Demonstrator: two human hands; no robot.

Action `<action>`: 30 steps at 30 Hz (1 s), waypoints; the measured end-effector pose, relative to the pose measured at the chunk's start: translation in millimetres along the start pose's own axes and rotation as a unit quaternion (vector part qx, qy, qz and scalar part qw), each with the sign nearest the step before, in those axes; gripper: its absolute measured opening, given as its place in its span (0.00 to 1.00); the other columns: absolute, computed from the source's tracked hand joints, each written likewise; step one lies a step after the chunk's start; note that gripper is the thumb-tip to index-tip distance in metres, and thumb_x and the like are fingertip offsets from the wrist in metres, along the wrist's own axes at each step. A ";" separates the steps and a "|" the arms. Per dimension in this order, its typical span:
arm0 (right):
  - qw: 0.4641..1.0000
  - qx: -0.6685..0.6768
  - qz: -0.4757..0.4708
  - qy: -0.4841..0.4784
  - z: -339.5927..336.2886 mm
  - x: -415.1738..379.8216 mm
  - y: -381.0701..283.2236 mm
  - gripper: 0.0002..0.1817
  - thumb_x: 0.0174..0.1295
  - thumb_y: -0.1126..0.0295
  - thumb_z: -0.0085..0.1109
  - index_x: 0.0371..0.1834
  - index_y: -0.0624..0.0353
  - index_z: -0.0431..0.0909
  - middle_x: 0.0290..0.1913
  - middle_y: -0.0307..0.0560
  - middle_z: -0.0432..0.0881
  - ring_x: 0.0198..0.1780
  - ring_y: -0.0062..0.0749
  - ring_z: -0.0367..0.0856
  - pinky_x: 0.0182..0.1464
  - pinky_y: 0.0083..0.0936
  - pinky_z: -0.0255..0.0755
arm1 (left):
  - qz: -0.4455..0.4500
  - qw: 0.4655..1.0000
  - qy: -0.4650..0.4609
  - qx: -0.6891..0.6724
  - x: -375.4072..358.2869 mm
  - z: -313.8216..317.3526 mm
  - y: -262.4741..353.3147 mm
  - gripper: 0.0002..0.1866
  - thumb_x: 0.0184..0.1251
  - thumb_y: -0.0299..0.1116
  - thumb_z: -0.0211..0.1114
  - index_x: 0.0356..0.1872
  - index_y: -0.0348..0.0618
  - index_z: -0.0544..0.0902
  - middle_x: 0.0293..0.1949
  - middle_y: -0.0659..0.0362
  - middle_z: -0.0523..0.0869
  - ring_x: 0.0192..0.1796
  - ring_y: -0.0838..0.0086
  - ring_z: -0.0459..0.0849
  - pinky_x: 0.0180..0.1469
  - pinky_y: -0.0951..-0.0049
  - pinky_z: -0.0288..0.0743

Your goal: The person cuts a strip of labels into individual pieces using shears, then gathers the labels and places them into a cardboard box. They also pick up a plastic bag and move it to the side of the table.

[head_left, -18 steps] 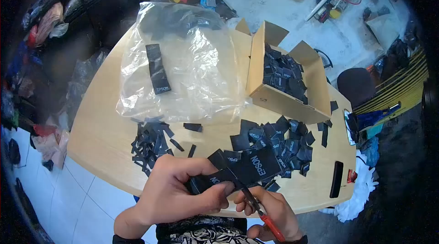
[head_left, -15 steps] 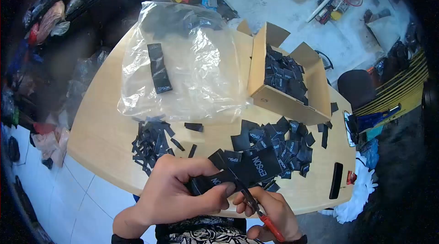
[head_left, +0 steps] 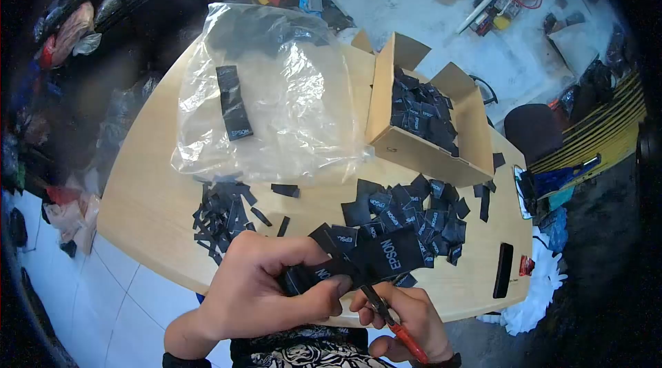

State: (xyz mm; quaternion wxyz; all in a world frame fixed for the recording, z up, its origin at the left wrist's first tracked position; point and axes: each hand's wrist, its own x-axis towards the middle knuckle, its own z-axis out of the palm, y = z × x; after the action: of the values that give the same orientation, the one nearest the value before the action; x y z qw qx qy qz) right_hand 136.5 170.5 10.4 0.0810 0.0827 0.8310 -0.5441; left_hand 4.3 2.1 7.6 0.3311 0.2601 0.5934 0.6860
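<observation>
My left hand (head_left: 276,285) pinches a black strip (head_left: 386,255) printed EPSON between thumb and fingers. Red-handled scissors (head_left: 407,342) are in my right hand (head_left: 414,320), their blades at the strip beside my left thumb; the blade tips are hidden by the strip. Beyond my hands lies a pile of black EPSON labels (head_left: 441,220). Narrow black offcuts (head_left: 224,213) are heaped to the left. One long EPSON strip (head_left: 234,102) rests on a clear plastic bag (head_left: 296,92).
An open cardboard box (head_left: 427,155) holds many black pieces at the table's far right. A black phone-like object (head_left: 504,270) lies near the right edge of the wooden table (head_left: 152,195). A dark chair (head_left: 531,131) stands beyond.
The view has shifted slightly, so the table items appear a little further left. The scissor blades look closer together at the strip. Both hands keep their holds.
</observation>
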 end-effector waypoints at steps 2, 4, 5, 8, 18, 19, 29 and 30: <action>1.000 0.010 -0.003 0.009 1.4 0.4 -0.4 0.42 0.40 0.27 0.50 0.38 0.60 0.73 0.23 0.37 0.76 0.23 0.18 0.74 0.27 0.14 0.69 | -0.011 1.000 0.003 0.015 0.0 0.4 5.2 0.07 0.52 0.27 0.65 0.32 0.36 0.81 0.21 0.61 0.82 0.23 0.88 0.75 0.27 0.85 0.70; 1.000 0.005 -0.009 0.009 0.7 0.2 2.0 0.41 0.41 0.28 0.51 0.38 0.60 0.73 0.23 0.37 0.75 0.23 0.18 0.74 0.26 0.14 0.68 | -0.011 1.000 0.000 0.022 0.2 0.0 5.1 0.07 0.52 0.26 0.65 0.32 0.36 0.81 0.21 0.60 0.82 0.23 0.87 0.75 0.27 0.85 0.70; 1.000 0.001 -0.014 0.009 0.3 0.0 2.9 0.40 0.42 0.29 0.51 0.38 0.60 0.73 0.23 0.37 0.75 0.23 0.18 0.74 0.26 0.14 0.68 | -0.011 1.000 -0.003 0.028 0.3 -0.1 4.9 0.07 0.52 0.26 0.65 0.32 0.36 0.81 0.21 0.60 0.82 0.24 0.87 0.75 0.27 0.85 0.70; 1.000 -0.012 -0.023 0.004 -1.1 -0.1 3.2 0.38 0.45 0.31 0.52 0.37 0.60 0.73 0.23 0.36 0.75 0.23 0.17 0.74 0.26 0.14 0.68 | 0.005 1.000 0.008 0.015 1.0 3.0 5.0 0.08 0.52 0.26 0.65 0.33 0.36 0.81 0.21 0.61 0.82 0.23 0.88 0.75 0.27 0.85 0.70; 0.997 -0.045 -0.062 -0.032 -5.4 0.9 9.3 0.25 0.51 0.51 0.64 0.42 0.59 0.71 0.24 0.41 0.75 0.25 0.25 0.77 0.26 0.21 0.71 | -0.018 1.000 -0.001 0.014 2.6 1.4 3.7 0.07 0.52 0.26 0.65 0.33 0.36 0.81 0.21 0.61 0.82 0.25 0.89 0.75 0.28 0.85 0.70; 0.997 -0.055 -0.046 -0.003 -2.2 0.5 8.6 0.19 0.49 0.57 0.65 0.37 0.59 0.72 0.23 0.39 0.75 0.24 0.22 0.77 0.26 0.18 0.70 | -0.014 1.000 0.001 0.017 3.5 2.3 5.7 0.07 0.52 0.26 0.65 0.32 0.36 0.81 0.21 0.61 0.82 0.25 0.88 0.76 0.28 0.85 0.70; 0.996 -0.060 -0.072 -0.004 -3.3 -0.7 15.5 0.23 0.51 0.54 0.66 0.39 0.59 0.71 0.22 0.41 0.73 0.23 0.24 0.76 0.25 0.21 0.70 | 0.018 0.999 -0.007 0.044 5.4 -0.4 0.8 0.06 0.52 0.26 0.65 0.29 0.34 0.80 0.20 0.61 0.82 0.24 0.88 0.78 0.26 0.86 0.71; 0.996 -0.060 -0.073 -0.004 -2.3 -0.4 14.2 0.23 0.51 0.54 0.66 0.39 0.59 0.71 0.22 0.41 0.73 0.23 0.24 0.76 0.25 0.21 0.70 | 0.018 0.999 -0.007 0.044 5.5 -0.2 0.9 0.06 0.52 0.26 0.65 0.29 0.34 0.80 0.20 0.61 0.82 0.24 0.88 0.78 0.26 0.86 0.71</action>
State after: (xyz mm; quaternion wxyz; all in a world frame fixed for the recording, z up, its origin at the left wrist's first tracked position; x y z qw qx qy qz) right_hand 140.0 178.2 -1.2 0.0491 0.0150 0.8655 -0.4982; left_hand 0.5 6.2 8.3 0.3112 0.2894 0.6161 0.6632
